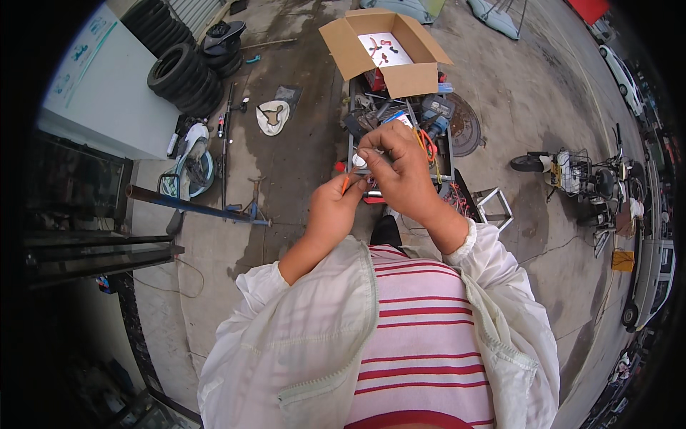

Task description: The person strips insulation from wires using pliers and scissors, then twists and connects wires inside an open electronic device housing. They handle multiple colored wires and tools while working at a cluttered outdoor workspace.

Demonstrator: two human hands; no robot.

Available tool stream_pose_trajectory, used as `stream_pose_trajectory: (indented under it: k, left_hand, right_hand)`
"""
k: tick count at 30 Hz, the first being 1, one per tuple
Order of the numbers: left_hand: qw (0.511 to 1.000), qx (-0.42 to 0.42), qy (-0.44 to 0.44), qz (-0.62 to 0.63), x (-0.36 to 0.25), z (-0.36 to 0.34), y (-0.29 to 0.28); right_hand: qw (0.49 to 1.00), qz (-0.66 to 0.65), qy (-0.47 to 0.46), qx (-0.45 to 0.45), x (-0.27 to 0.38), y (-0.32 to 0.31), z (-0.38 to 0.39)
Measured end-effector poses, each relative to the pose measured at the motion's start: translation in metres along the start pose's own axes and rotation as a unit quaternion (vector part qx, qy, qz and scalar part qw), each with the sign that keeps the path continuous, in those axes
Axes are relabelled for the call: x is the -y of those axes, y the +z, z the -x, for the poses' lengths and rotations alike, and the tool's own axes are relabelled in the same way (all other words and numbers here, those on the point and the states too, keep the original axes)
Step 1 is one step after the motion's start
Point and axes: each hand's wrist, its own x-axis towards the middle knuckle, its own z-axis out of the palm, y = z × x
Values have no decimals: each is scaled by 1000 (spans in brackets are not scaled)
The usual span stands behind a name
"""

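In front of my chest, both hands are raised close together over a tool tray (451, 157). My left hand (331, 212) is closed around a slim orange piece (346, 184), whose kind I cannot make out. Higher and to the right, my right hand (404, 171) has its thumb and forefinger pinched together. At those fingertips shows a small white round thing (359, 161), which partly hides behind the fingers. Under the hands, the tray holds a blue cordless power tool (434, 114) and jumbled hand tools.
An open cardboard box (412, 80) with small red and black parts stands at the tray's far end. Stacked tyres (184, 75) and a blue-rimmed basin (207, 168) are at left, near a long pipe (179, 203). A metal frame (495, 209) and motorbike (572, 171) stand right.
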Motion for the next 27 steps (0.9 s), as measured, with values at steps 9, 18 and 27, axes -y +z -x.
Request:
stream_pose_trajectory:
  k: [9,18,27]
  left_hand:
    - [910,-56,-163,376,2,-15,-26]
    - [896,41,-179,405,-25,-15,-13]
    - [942,30,-145,300,-19,-14,-15]
  right_hand:
    - [996,37,4,-85,-15,-30,-11]
    - [998,44,-32,-23,-10,12,6]
    - [993,90,-40,-60,-2,12,7]
